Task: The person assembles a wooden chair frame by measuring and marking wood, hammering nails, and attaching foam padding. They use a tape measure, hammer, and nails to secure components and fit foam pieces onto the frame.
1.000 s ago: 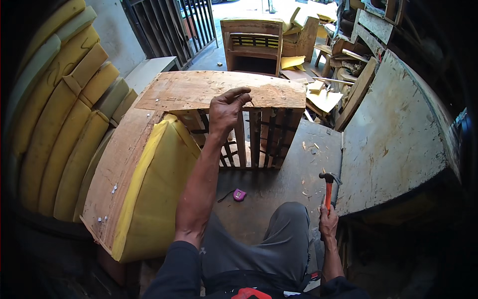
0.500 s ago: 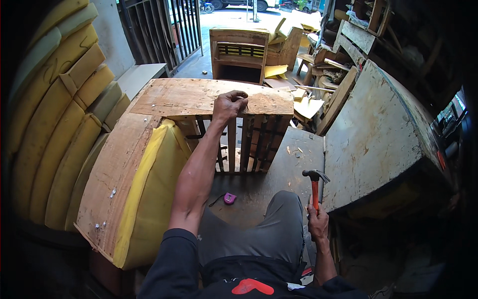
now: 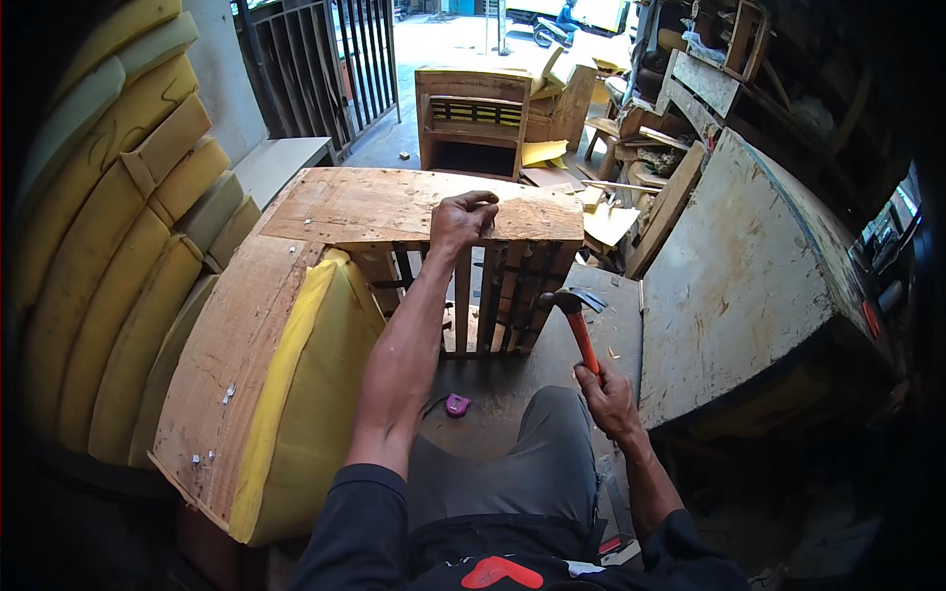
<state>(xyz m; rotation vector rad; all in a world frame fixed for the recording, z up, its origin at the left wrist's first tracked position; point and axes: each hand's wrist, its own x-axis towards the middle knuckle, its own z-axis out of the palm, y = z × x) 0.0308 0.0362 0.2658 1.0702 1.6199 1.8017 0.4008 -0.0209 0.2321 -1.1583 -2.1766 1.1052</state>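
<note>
My left hand (image 3: 460, 219) rests on the top wooden rail (image 3: 374, 192) of a sofa frame, thumb and fingers pinched together. Whatever lies between them is too small to make out. In my right hand (image 3: 608, 396) is a claw hammer (image 3: 578, 330), gripped by its orange-red handle, its dark head raised to the right of the frame. Below the rail, upright slats (image 3: 473, 295) and dark straps (image 3: 512, 286) cross the frame. Yellow foam padding (image 3: 310, 394) covers the inner side of the frame's left arm (image 3: 222, 394).
A purple tape measure (image 3: 456, 405) lies on the surface before my knees. Curved yellow foam pieces (image 3: 99, 266) stack at the left. A large whitish board (image 3: 734, 276) leans at the right. Beyond stand another wooden frame (image 3: 471, 118), scrap wood (image 3: 670, 212) and a metal gate (image 3: 296, 74).
My right hand has brought the hammer up and leftward, closer to the frame, with its head tilted over. My left hand stays pinched at the rail. A motorcycle rider now appears outside.
</note>
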